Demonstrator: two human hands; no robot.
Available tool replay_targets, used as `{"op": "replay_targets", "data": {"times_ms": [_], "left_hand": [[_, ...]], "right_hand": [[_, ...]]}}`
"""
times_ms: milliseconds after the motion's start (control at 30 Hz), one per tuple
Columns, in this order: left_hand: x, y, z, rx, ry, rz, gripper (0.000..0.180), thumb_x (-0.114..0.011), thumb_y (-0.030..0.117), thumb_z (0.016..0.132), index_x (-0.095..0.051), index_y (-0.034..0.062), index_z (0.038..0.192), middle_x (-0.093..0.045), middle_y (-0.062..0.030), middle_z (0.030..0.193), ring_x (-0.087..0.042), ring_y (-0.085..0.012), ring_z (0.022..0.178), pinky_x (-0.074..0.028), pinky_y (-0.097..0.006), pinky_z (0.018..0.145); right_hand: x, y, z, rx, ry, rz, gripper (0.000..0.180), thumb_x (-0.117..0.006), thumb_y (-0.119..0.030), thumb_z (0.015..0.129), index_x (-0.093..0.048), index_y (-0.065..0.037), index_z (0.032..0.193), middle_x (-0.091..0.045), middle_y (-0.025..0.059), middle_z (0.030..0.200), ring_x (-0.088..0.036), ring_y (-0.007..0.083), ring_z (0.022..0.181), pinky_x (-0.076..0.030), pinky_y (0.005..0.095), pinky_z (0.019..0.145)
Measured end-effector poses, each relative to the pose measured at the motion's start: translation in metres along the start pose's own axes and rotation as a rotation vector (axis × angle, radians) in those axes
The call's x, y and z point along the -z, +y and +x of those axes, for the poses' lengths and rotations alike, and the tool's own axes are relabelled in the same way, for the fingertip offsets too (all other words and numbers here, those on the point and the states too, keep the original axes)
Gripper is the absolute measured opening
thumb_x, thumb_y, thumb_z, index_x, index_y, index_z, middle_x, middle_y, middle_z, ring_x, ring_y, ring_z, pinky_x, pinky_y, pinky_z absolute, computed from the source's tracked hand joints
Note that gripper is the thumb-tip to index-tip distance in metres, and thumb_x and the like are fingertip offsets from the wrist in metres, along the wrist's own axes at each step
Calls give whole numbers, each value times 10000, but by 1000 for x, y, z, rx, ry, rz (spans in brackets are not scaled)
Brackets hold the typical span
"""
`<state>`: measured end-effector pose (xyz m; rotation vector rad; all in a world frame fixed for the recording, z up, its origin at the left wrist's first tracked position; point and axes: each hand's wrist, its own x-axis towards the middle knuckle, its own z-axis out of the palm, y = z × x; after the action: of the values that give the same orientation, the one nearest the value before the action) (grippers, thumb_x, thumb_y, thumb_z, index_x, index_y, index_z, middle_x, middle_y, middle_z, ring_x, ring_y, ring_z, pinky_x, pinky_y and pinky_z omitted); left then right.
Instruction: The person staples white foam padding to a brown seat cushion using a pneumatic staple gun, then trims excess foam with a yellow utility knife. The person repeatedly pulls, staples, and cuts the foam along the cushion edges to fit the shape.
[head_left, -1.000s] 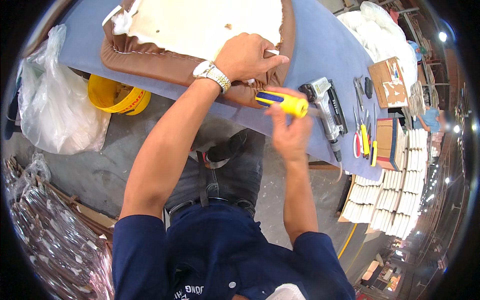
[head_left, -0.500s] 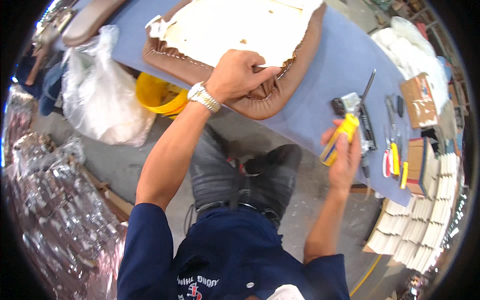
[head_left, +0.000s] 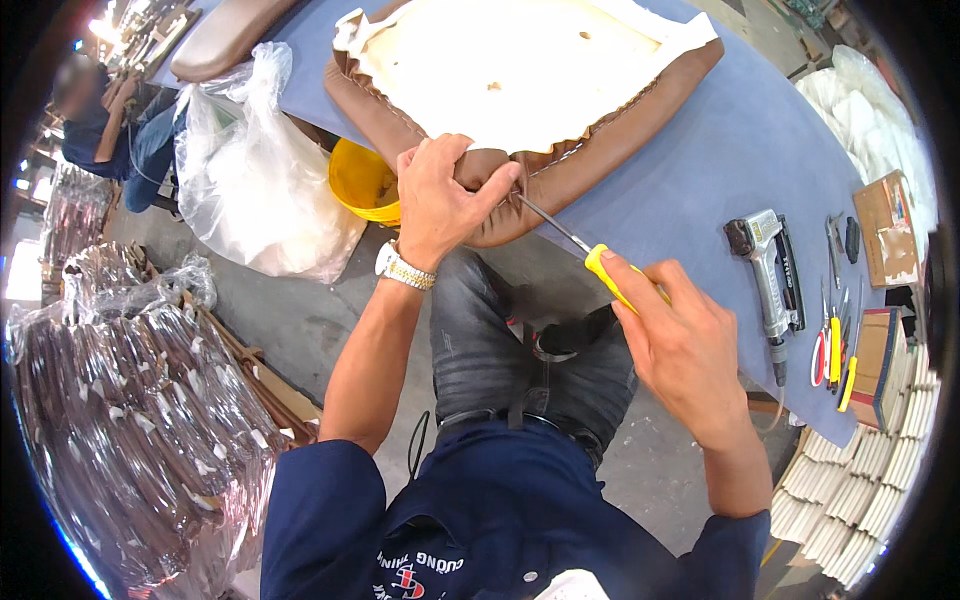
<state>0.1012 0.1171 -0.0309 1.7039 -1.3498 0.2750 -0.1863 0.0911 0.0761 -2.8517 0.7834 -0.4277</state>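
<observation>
A brown leather-covered seat cushion point(head_left: 640, 95) lies underside up on the blue table, its gathered, stitched edge around a pale panel point(head_left: 560, 75). My left hand point(head_left: 440, 200) is closed on the near corner, thumb and fingers pressed onto the puckered leather. In my right hand point(head_left: 690, 340) is a screwdriver point(head_left: 597, 262) with a yellow handle and a long metal shaft. Its shaft points up and left, and the tip meets the leather folds beside my left thumb. The very end of the tip is hidden in the folds.
A staple gun point(head_left: 768, 275) with a hose lies on the table point(head_left: 660, 210) at right, near scissors point(head_left: 819, 357) and several hand tools. A yellow bucket point(head_left: 365, 185) and a plastic bag point(head_left: 265, 180) stand left. Wrapped bundles point(head_left: 150, 420) fill the lower left; a person point(head_left: 95, 130) is far left.
My right hand has brought the screwdriver left from above the tools to the cushion's corner. My left hand stays on the corner. The whole view has shifted somewhat.
</observation>
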Motion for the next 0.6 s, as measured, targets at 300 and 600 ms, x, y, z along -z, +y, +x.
{"op": "replay_targets", "data": {"times_ms": [300,600], "left_hand": [[-7,-2,-4,-3,101,-63,242,-802,233,770,-684,71,906,-672,-59,834,-636,-268,788,-419,-406,818],[-1,-2,-1,0,37,-50,222,-800,169,788,-697,50,944,-687,-70,836,-645,-251,800,-429,-382,881]], "right_hand": [[18,-12,40,184,-124,-323,562,-686,-93,806,-632,-152,1362,-525,46,848,-574,188,674,-505,335,527],[45,-27,71,143,-368,-267,501,-748,-97,854,-651,-86,1345,-524,45,857,-588,194,643,-445,357,511]]}}
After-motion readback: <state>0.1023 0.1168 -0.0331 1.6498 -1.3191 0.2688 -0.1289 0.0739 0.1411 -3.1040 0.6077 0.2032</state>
